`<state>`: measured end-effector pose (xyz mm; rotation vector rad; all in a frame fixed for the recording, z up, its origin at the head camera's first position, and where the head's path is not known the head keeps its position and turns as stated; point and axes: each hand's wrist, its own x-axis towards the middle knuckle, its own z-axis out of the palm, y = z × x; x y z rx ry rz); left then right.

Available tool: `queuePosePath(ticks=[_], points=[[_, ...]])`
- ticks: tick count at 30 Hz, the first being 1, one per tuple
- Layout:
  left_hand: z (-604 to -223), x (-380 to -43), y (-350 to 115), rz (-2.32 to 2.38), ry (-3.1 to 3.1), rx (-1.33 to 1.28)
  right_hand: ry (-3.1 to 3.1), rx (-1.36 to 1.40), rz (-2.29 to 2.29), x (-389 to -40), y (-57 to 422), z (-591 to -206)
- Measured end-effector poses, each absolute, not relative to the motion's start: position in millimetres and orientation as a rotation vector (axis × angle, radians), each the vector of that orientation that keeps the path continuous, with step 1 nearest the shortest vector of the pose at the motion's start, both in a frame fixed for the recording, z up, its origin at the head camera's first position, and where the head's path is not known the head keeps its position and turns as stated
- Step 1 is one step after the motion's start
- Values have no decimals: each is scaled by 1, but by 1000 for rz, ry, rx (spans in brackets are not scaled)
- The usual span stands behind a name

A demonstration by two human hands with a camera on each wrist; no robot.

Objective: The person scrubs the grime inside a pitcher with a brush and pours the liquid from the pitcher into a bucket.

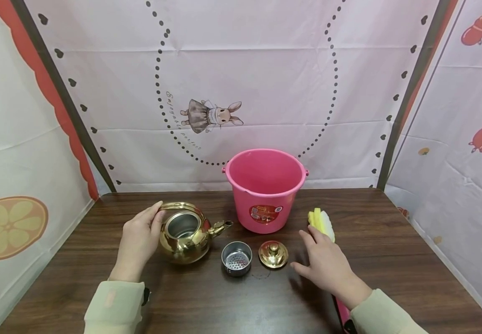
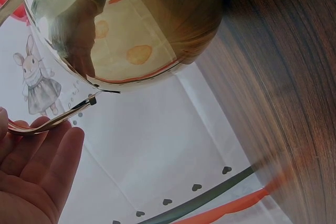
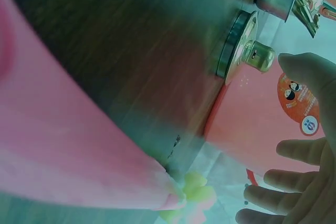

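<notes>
Left hand [image 1: 139,234] gripping gold teapot [image 1: 184,249] by arched handle [image 1: 183,205], left of steel strainer cup [image 1: 236,260]. Pot looking stiff, probably light, its polished metal likely proving slippery; handle seeming surest hold. Right hand [image 1: 326,260] hovering empty, spread wide, beside gold lid [image 1: 273,258].

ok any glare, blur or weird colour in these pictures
Head view: soft sheen on the dark brown wood-grain table, bright highlights on the shiny gold metal teapot; left wrist view: the teapot's curved side mirrors its surroundings, warped; right wrist view: greenish cast, with the long pink brush handle large and blurry.
</notes>
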<state>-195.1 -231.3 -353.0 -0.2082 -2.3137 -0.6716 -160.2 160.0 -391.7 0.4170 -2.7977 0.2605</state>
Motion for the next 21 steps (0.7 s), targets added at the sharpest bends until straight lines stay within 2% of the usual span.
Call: queuePosePath(ticks=[21], points=[[-353,-196,-232,-671,-2329,-205,-2856,319,265,-155,178,-387]])
